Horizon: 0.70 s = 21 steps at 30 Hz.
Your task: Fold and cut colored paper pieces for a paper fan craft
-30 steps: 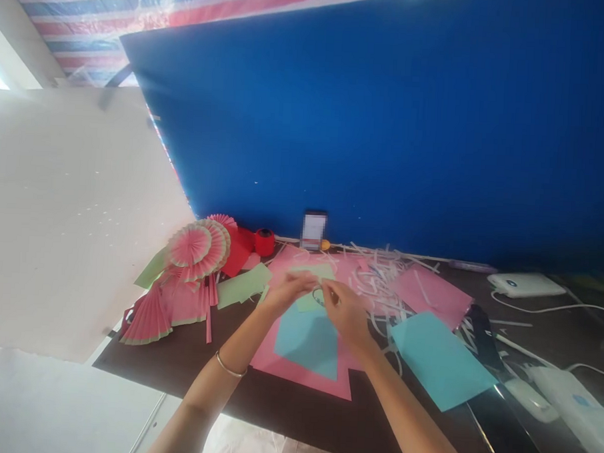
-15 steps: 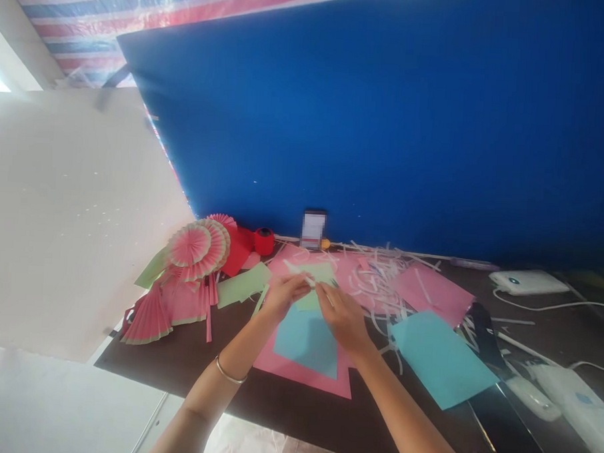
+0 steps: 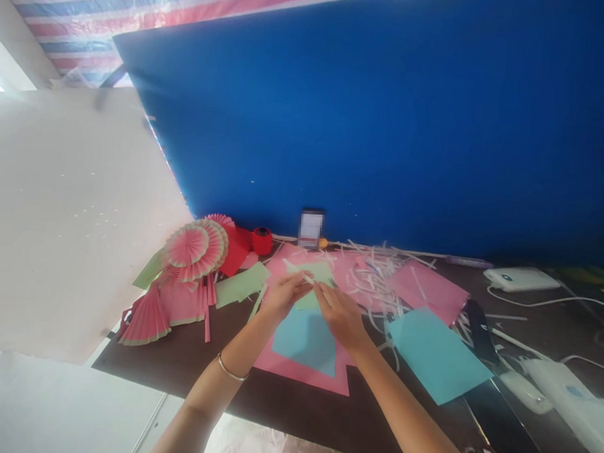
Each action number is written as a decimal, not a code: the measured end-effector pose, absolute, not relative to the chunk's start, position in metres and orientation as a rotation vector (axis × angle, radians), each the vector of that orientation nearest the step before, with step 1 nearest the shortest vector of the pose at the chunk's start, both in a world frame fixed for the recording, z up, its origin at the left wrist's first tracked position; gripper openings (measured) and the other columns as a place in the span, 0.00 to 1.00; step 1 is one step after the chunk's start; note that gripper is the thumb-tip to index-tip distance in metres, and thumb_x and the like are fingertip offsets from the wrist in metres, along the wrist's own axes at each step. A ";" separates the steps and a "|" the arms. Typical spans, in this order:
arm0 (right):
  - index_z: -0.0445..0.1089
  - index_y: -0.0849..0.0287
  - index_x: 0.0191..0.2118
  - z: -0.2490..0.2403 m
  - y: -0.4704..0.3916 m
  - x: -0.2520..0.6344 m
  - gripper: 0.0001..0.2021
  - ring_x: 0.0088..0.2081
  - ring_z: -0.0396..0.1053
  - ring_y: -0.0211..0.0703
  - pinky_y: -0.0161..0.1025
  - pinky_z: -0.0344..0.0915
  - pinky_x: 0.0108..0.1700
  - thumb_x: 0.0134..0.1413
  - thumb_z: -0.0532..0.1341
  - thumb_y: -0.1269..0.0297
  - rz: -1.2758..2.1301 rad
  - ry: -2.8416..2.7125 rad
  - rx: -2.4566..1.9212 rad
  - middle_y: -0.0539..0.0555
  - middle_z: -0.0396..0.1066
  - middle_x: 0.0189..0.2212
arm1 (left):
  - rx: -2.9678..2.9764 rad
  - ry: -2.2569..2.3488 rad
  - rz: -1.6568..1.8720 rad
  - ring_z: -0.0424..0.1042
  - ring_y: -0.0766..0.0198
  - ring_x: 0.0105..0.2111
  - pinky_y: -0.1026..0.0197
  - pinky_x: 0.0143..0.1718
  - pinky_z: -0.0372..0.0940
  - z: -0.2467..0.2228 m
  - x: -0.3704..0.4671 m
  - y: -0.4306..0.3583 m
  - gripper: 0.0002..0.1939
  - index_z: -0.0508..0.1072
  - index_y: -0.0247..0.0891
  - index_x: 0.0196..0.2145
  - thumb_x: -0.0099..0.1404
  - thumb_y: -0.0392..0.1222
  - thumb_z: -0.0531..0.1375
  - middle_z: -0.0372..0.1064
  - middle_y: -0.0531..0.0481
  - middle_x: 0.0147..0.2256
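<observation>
My left hand point(image 3: 285, 298) pinches a small narrow white strip point(image 3: 308, 278) between thumb and fingers. My right hand point(image 3: 339, 313) meets it from the other side, its fingertips closed at the strip's near end. A thin dark tip point(image 3: 333, 282) shows behind the right fingers; its kind is unclear. Under the hands lie a light green sheet point(image 3: 319, 272), a blue sheet point(image 3: 304, 343) and a larger pink sheet point(image 3: 338, 383), overlapping on the dark table point(image 3: 190, 375).
Pleated pink and green paper fans point(image 3: 191, 248) sit at the left, near a red tape roll point(image 3: 262, 241). Loose white strips point(image 3: 374, 280) are heaped to the right, beside another blue sheet point(image 3: 439, 356), a black phone point(image 3: 504, 419) and a white device point(image 3: 524, 279). A blue panel point(image 3: 366, 122) stands behind.
My hands stay together at the white strip, with only slight finger movement. The whole view has shifted a little, so things on the right appear further left.
</observation>
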State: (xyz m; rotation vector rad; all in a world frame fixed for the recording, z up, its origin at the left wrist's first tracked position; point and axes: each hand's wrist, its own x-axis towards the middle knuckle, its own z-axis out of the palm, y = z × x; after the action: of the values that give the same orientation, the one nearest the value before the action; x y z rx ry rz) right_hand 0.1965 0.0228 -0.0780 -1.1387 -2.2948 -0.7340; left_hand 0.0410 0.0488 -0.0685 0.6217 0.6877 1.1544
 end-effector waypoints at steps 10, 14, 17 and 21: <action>0.60 0.61 0.57 -0.081 0.024 0.196 0.22 0.35 0.68 0.44 0.41 0.64 0.36 0.57 0.49 0.76 -0.662 -2.324 -1.132 0.60 0.72 0.42 | 0.600 0.690 1.175 0.73 0.60 0.37 0.52 0.52 0.59 -0.072 0.043 0.051 0.15 0.76 0.33 0.34 0.52 0.46 0.66 0.74 0.45 0.34; 0.62 0.62 0.56 -0.086 0.027 0.197 0.21 0.34 0.69 0.44 0.41 0.64 0.35 0.56 0.50 0.77 -0.712 -2.318 -1.110 0.60 0.72 0.42 | 0.566 0.674 1.182 0.73 0.59 0.37 0.53 0.52 0.60 -0.074 0.043 0.052 0.13 0.76 0.32 0.32 0.52 0.44 0.66 0.74 0.44 0.34; 0.61 0.62 0.57 -0.090 0.029 0.199 0.22 0.37 0.69 0.45 0.41 0.65 0.36 0.56 0.51 0.78 -0.701 -2.318 -1.088 0.60 0.72 0.43 | 0.524 0.666 1.170 0.73 0.60 0.37 0.54 0.52 0.60 -0.074 0.043 0.052 0.11 0.75 0.32 0.32 0.53 0.43 0.66 0.74 0.45 0.34; 0.59 0.60 0.58 -0.091 0.031 0.203 0.24 0.39 0.69 0.46 0.41 0.67 0.38 0.55 0.51 0.78 -0.601 -2.286 -1.110 0.60 0.71 0.40 | 0.455 0.674 1.157 0.73 0.60 0.38 0.55 0.52 0.61 -0.072 0.042 0.054 0.11 0.74 0.34 0.34 0.55 0.42 0.64 0.74 0.44 0.37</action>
State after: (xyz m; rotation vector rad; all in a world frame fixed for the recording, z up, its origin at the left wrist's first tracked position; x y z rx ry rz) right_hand 0.2030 0.0313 -0.0913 -1.1104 -2.2856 -0.6007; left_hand 0.0419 0.0536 -0.0721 0.4546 0.6741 1.1568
